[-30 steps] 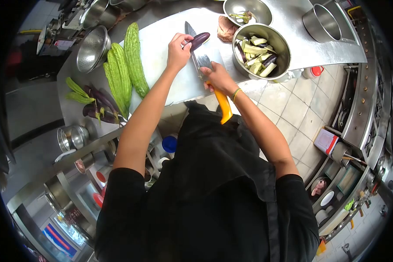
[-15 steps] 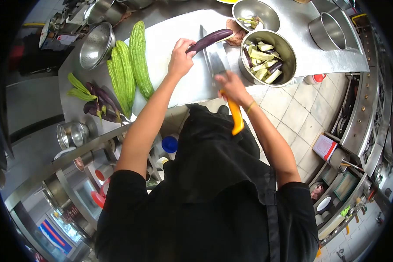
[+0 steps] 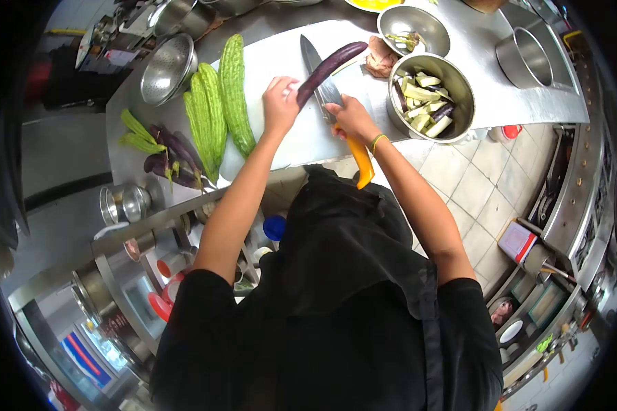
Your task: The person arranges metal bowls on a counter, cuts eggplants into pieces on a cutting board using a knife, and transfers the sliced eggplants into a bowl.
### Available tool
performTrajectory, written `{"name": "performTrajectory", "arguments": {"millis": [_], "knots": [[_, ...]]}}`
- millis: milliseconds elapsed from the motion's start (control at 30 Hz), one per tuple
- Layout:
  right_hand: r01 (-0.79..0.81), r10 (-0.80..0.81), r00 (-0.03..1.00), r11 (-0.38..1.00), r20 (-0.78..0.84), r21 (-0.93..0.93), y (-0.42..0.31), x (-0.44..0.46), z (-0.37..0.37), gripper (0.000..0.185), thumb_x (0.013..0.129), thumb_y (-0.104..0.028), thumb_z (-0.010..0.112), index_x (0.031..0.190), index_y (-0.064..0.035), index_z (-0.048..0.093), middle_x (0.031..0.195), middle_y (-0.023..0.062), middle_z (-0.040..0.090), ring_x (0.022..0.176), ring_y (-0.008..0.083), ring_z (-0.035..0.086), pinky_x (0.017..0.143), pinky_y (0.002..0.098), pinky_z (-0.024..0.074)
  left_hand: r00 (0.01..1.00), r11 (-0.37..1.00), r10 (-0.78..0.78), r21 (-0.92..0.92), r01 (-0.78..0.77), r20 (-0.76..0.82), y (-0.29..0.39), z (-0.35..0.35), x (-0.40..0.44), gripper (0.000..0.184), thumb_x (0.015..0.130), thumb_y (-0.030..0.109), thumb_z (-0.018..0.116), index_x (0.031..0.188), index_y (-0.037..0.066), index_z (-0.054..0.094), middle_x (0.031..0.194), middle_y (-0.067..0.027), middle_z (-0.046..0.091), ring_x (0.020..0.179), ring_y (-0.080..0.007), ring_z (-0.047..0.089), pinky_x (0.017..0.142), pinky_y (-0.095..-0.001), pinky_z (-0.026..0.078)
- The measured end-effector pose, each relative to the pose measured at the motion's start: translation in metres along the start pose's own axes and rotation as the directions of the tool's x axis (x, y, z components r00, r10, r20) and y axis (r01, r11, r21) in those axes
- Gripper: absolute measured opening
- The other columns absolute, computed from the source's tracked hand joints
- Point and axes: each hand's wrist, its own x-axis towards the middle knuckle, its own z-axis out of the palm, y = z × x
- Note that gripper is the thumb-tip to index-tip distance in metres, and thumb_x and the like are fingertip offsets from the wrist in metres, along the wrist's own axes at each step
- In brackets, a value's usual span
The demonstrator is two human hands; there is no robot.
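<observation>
A long purple eggplant (image 3: 334, 66) lies slanted over the white cutting board (image 3: 274, 51). My left hand (image 3: 281, 106) is closed about its near end, thumb and fingertips against the skin. In my right hand (image 3: 353, 118) is a knife (image 3: 310, 51) with a yellow handle, its tip pointing away from me. The blade passes beneath the eggplant in this view, and whether they touch I cannot tell. To the right stands a steel pot (image 3: 467, 103) holding cut eggplant pieces (image 3: 428, 103). A crumpled brownish item (image 3: 380, 57) sits by the eggplant's far end.
Several ridged green gourds (image 3: 234, 96) lie left of my left hand, beside more eggplants (image 3: 178, 151) and small green vegetables (image 3: 140, 133). A perforated steel bowl (image 3: 166, 68) is at the back left. Behind the pot is a steel bowl (image 3: 421, 27) with trimmings; another pot (image 3: 524, 58) stands far right.
The knife has come left, its blade now crossing the eggplant nearer its middle. My two hands are closer together. The whole view has shifted slightly.
</observation>
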Motion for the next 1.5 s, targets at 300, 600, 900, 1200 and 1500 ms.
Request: {"name": "performTrajectory", "arguments": {"millis": [300,600,900,1200,1500], "knots": [[-0.006,0.007,1.0,0.999,0.027,-0.048,0.0,-0.011,-0.002,0.032,0.097,-0.02,0.057,0.106,0.01,0.051,0.063,0.0132,0.06,0.047,0.0183,0.059,0.044,0.0333,0.0462,0.912,0.909,-0.407,-0.11,0.401,-0.043,-0.014,-0.015,-0.058,0.007,0.081,-0.005,0.07,0.088,-0.005,0.068,0.072,-0.0082,0.067,0.064,-0.0107,0.063,0.057,-0.0246,0.048],[0.031,-0.017,0.984,0.996,0.178,-0.078,0.015,-0.051,0.005,0.026,0.098,-0.017,0.055,0.098,0.0075,0.047,0.059,0.0135,0.058,0.043,0.0193,0.058,0.04,0.0331,0.0447,0.94,0.944,-0.331,-0.031,0.33,-0.076,-0.029,-0.012,-0.059,0.002,0.08,-0.005,0.07,0.081,-0.005,0.067,0.065,-0.0077,0.065,0.058,-0.0104,0.06,0.054,-0.0245,0.046],[0.021,0.015,0.973,0.988,0.229,-0.154,0.025,-0.08,0.002,0.022,0.099,-0.012,0.052,0.101,0.0091,0.048,0.056,0.0134,0.059,0.041,0.0192,0.057,0.039,0.0327,0.0447,0.947,0.947,-0.318,0.035,0.319,-0.032,-0.032,-0.016,-0.056,0.002,0.081,-0.004,0.07,0.08,-0.005,0.068,0.067,-0.0086,0.066,0.057,-0.0109,0.059,0.052,-0.025,0.045],[-0.175,0.211,0.958,0.967,0.194,-0.187,0.038,-0.196,-0.073,0.018,0.101,-0.019,0.055,0.105,-0.0019,0.052,0.059,0.0045,0.054,0.043,0.0119,0.054,0.038,0.027,0.0392,0.943,0.899,-0.311,0.284,0.333,-0.12,-0.001,-0.046,-0.036,0.018,0.079,0.001,0.072,0.097,-0.001,0.068,0.09,-0.0152,0.068,0.079,-0.0237,0.065,0.071,-0.0335,0.05],[-0.167,0.177,0.98,0.98,-0.091,0.11,0.057,-0.217,-0.074,0.02,0.1,-0.023,0.057,0.104,-0.0052,0.048,0.074,0.0022,0.053,0.049,0.0113,0.056,0.039,0.0249,0.0404,0.992,0.822,0.1,0.556,-0.125,0.075,0.023,0.08,0.014,0.06,0.08,0.019,0.075,0.134,0.011,0.052,0.132,-0.0144,0.052,0.126,-0.0315,0.046,0.103,-0.0574,0.031]]}}
